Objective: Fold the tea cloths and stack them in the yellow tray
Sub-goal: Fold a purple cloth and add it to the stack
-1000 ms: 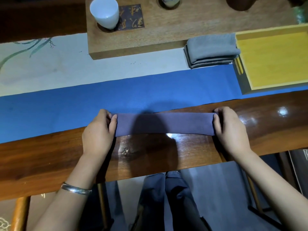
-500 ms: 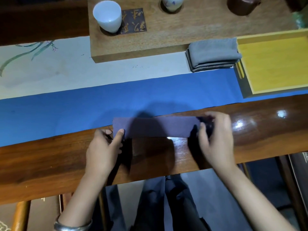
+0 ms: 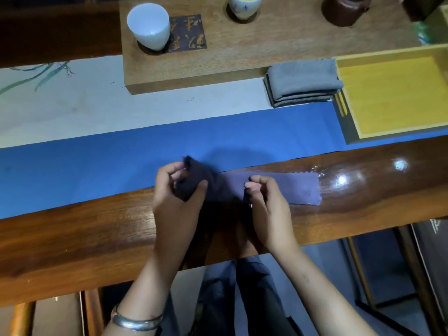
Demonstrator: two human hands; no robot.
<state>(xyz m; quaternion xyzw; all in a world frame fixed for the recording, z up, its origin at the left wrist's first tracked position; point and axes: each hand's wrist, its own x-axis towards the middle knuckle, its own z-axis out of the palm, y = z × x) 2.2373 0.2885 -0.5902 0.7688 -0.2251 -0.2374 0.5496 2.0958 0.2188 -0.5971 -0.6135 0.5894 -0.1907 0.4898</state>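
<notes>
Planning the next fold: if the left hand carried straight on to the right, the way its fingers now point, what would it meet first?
The left hand, gripping the raised end of the purple cloth, would likely meet the right hand first; it pinches the cloth mid-strip. Their relative heights are unclear.

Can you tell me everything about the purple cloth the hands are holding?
The purple cloth is a soft, thin strip with a wavy-cut right end. It lies on the shiny wooden table by the blue runner. The left hand lifts its left end, bunched and dark; the right hand pinches its middle.
</notes>
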